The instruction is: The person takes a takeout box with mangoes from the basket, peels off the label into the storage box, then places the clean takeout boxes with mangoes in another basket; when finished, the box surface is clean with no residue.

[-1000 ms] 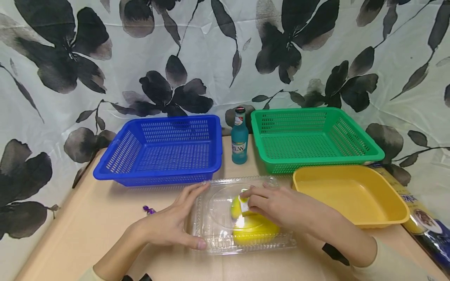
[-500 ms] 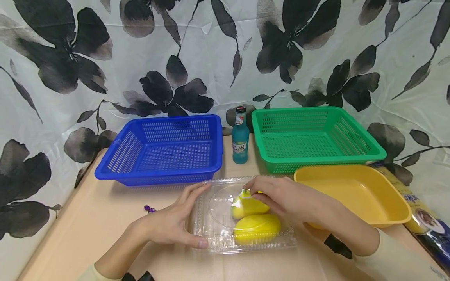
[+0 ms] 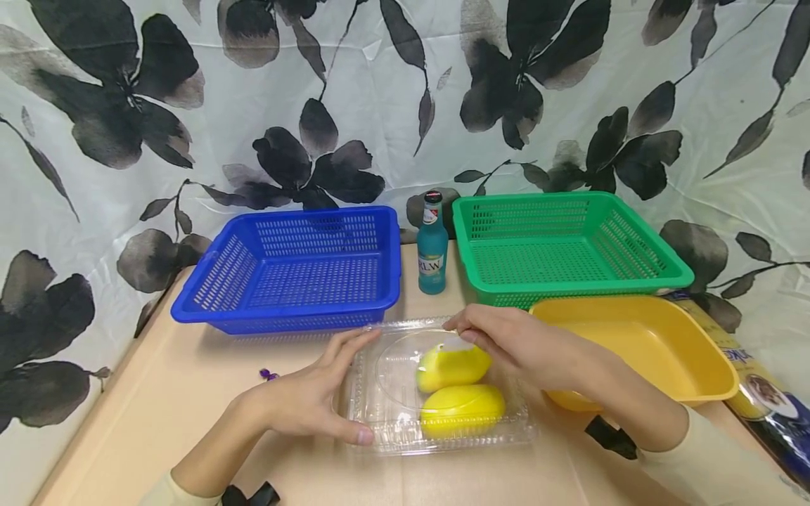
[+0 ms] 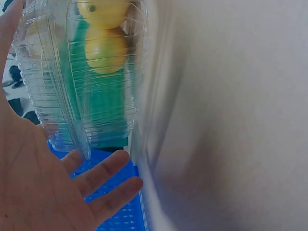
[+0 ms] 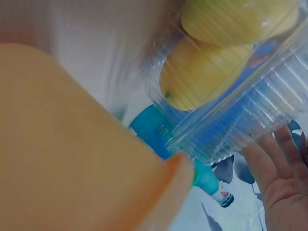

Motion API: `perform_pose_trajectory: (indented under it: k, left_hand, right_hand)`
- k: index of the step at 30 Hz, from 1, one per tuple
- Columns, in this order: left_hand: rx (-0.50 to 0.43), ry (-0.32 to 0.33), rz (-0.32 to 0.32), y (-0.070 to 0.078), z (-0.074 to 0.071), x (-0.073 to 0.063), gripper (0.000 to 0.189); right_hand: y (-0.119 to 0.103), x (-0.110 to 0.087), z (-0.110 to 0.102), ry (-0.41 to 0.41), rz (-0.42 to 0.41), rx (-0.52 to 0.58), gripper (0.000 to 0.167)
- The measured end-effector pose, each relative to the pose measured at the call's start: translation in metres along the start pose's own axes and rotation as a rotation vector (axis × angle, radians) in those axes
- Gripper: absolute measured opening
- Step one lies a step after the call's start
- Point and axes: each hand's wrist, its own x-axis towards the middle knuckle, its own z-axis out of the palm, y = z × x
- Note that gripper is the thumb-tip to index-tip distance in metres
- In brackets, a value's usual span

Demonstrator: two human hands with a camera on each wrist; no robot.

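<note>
A clear plastic clamshell box [image 3: 392,369] with its lid down sits on the table before me. Inside lie two yellow, mango-shaped fruits, a rear fruit [image 3: 452,367] and a front fruit [image 3: 462,411]. My left hand [image 3: 310,400] spans the box's left side, thumb near the front corner and fingers toward the back; in the left wrist view its fingers [image 4: 103,173] extend loosely beside the ribbed wall. My right hand [image 3: 525,344] reaches over the lid's back right part, fingertips close to the rear edge. The right wrist view shows its fingers [image 5: 269,156] right at the ribbed plastic.
Behind the box stand a blue basket [image 3: 310,309], a blue-green bottle [image 3: 432,246] and a green basket [image 3: 569,287]. A yellow tray [image 3: 633,344] is close on the right, beside a yellow-and-blue packet [image 3: 766,404]. A small purple wrapped item [image 3: 268,374] lies left of the box.
My right hand has moved back across the lid toward its rear edge, uncovering more of the rear fruit. My left hand and the box have stayed nearly still.
</note>
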Motion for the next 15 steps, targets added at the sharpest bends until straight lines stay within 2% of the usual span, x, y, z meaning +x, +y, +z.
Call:
perform_pose_trajectory:
  k: [7,15]
  left_hand:
    - [-0.017,-0.007,-0.004,0.000,0.000,0.000,0.128]
    - [-0.014,-0.008,-0.021,-0.001,0.001,-0.001,0.128]
  right_hand:
    - [0.008,-0.007,-0.008,0.069,-0.133,-0.021,0.024]
    - [0.016,-0.022,-0.015,0.121,-0.104,-0.030,0.024]
